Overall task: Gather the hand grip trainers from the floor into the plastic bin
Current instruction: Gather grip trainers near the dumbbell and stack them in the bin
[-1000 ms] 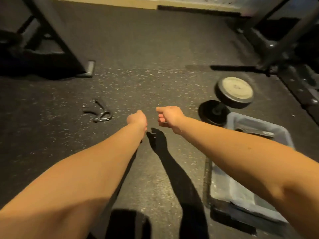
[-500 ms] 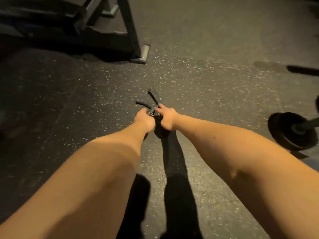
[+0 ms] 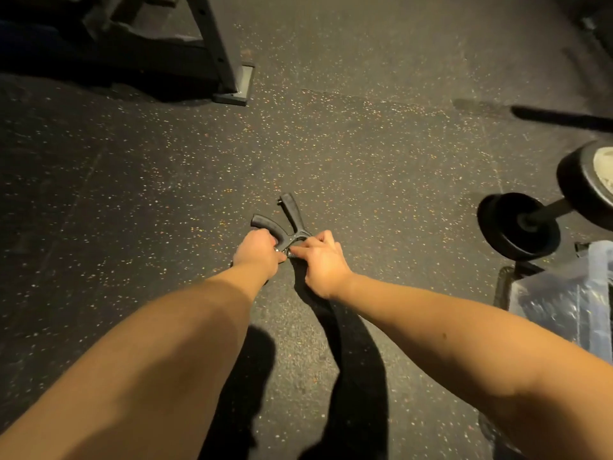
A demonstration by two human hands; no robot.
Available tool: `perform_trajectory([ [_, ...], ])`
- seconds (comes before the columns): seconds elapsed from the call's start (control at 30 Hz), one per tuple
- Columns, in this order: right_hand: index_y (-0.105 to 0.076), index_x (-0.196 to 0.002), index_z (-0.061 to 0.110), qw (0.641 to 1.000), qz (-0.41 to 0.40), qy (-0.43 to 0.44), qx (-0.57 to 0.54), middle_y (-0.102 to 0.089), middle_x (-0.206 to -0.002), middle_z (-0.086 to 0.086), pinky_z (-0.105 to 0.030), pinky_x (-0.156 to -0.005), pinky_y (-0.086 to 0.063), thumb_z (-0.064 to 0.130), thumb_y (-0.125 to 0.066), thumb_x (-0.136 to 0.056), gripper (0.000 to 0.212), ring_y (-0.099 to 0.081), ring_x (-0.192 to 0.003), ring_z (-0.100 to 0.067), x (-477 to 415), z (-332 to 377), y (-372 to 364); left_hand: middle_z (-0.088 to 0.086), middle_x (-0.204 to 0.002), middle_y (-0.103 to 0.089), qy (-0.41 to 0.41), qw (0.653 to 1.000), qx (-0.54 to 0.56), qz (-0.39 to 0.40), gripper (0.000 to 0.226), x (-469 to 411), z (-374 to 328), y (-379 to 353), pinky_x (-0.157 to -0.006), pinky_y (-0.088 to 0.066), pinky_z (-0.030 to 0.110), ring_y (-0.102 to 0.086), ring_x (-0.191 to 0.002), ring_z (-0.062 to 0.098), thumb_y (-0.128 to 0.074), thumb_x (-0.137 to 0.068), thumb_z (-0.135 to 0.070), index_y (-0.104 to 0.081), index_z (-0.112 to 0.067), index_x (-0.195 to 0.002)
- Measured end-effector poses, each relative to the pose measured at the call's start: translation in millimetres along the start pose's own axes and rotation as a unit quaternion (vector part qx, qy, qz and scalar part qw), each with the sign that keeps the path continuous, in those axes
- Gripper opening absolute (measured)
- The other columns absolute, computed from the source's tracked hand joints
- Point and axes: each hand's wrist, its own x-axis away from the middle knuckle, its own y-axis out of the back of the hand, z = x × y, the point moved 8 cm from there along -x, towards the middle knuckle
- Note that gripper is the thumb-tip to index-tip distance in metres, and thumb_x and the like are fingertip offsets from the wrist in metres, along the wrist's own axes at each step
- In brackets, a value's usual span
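Both your hands are on the trainer (image 3: 289,218), at the middle of the floor (image 3: 365,144). Your left hand (image 3: 257,250) has its fingers curled round the base of the left handle. Your right hand (image 3: 323,263) pinches the metal spring end with bent fingers. The two black handles splay in a V pointing away from you. You cannot tell whether the trainer rests on the floor or sits just off it. The bin (image 3: 560,293) stands well apart to your right, just beside a dumbbell (image 3: 520,225). A rack foot (image 3: 237,84) stands farther ahead on your left.
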Motion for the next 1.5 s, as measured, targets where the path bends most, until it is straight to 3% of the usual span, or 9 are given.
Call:
perform_trajectory([
  [0.13, -0.059, -0.136, 0.03, 0.998, 0.035, -0.004, -0.051, -0.061, -0.122, 0.0, -0.035, -0.088, -0.032, 0.006, -0.05, -0.089, 0.054, -0.034, -0.112, -0.026, 26.5, -13.6, -6.4, 0.012, -0.105, -0.068, -0.048, 0.998, -0.035, 0.027, 0.025, 14.2, -8.5, -14.6, -0.084, -0.05, 0.036, -0.064, -0.097, 0.031, -0.076, -0.085, -0.032, -0.068, -0.015, -0.102],
  [0.27, -0.066, -0.13, 0.026, 0.99, 0.063, -0.028, -0.123, -0.07, -0.108, -0.005, -0.031, -0.099, -0.039, 0.009, -0.051, -0.092, 0.044, -0.041, -0.113, -0.023, 48.2, -35.6, 4.2, 0.011, -0.077, -0.063, -0.022, 0.981, 0.171, 0.09, 0.019, 32.3, -17.6, -22.7, -0.065, -0.051, 0.028, -0.057, -0.066, 0.021, -0.076, -0.085, -0.006, -0.067, -0.003, -0.101],
  [0.53, -0.07, -0.112, 0.015, 0.963, -0.113, -0.123, -0.21, -0.071, -0.101, 0.001, -0.028, -0.093, -0.051, 0.013, -0.06, -0.095, 0.019, -0.065, -0.095, -0.016, 117.8, -90.4, 111.6, 0.013, -0.093, -0.067, -0.03, 0.926, 0.347, 0.146, 0.026, 97.5, -94.5, 5.5, -0.082, -0.062, 0.04, -0.073, -0.092, 0.027, -0.07, -0.087, 0.003, -0.069, -0.006, -0.111],
  [0.77, -0.066, -0.117, 0.025, 0.971, -0.066, -0.089, -0.213, -0.071, -0.103, 0.005, -0.031, -0.079, -0.053, 0.056, -0.077, -0.076, 0.053, -0.066, -0.09, -0.014, 203.7, -95.5, 159.3, 0.018, -0.093, -0.075, -0.17, 0.931, 0.288, 0.149, 0.02, 168.0, -211.8, 29.5, -0.081, -0.062, 0.041, -0.074, -0.082, 0.026, -0.073, -0.089, -0.012, -0.072, 0.0, -0.106],
  [1.0, -0.068, -0.09, 0.031, 0.934, -0.26, -0.135, -0.207, -0.063, -0.068, 0.008, -0.028, -0.058, -0.04, 0.031, -0.067, -0.093, 0.003, -0.058, -0.065, -0.008, 294.4, -157.4, 203.9, 0.017, -0.082, -0.073, -0.245, 0.913, 0.296, 0.136, 0.034, 221.6, -305.2, 12.5, -0.075, -0.061, 0.038, -0.072, -0.07, 0.023, -0.075, -0.089, -0.023, -0.067, 0.005, -0.107],
  [1.17, -0.076, -0.088, 0.02, 0.833, -0.372, -0.224, -0.343, -0.07, -0.071, 0.005, -0.029, -0.068, -0.053, 0.023, -0.071, -0.089, 0.006, -0.062, -0.066, -0.007, 355.5, -226.0, 222.1, 0.011, -0.091, -0.07, -0.308, 0.893, 0.3, 0.131, 0.029, 260.7, -369.8, -23.2, -0.069, -0.058, 0.024, -0.069, -0.074, 0.016, -0.069, -0.093, -0.014, -0.065, -0.003, -0.12],
  [1.23, -0.075, -0.087, 0.01, 0.745, -0.406, -0.253, -0.464, -0.074, -0.077, -0.005, -0.035, -0.073, -0.061, 0.015, -0.07, -0.091, 0.008, -0.069, -0.069, -0.013, 379.7, -252.0, 216.7, 0.007, -0.1, -0.07, -0.349, 0.902, 0.24, 0.081, 0.029, 272.9, -389.5, -38.1, -0.07, -0.053, 0.015, -0.065, -0.081, 0.012, -0.071, -0.09, -0.018, -0.068, -0.013, -0.118],
  [1.37, -0.071, -0.089, 0.004, 0.565, -0.436, -0.307, -0.63, -0.074, -0.097, -0.014, -0.024, -0.066, -0.061, 0.008, -0.064, -0.096, 0.011, -0.074, -0.089, -0.026, 427.7, -285.5, 190.1, 0.001, -0.118, -0.065, -0.372, 0.918, 0.134, 0.017, 0.039, 280.0, -411.4, -80.1, -0.097, -0.051, 0.036, -0.062, -0.106, 0.016, -0.073, -0.083, -0.041, -0.069, -0.025, -0.119],
  [1.5, -0.068, -0.098, -0.003, 0.431, -0.443, -0.359, -0.699, -0.072, -0.099, -0.018, -0.025, -0.063, -0.062, 0.005, -0.062, -0.097, 0.01, -0.072, -0.088, -0.025, 466.1, -310.7, 148.5, 0.002, -0.113, -0.066, -0.293, 0.939, 0.175, 0.047, 0.037, 291.1, -411.3, -124.7, -0.091, -0.055, 0.041, -0.064, -0.101, 0.021, -0.069, -0.089, -0.038, -0.066, -0.02, -0.122],
])
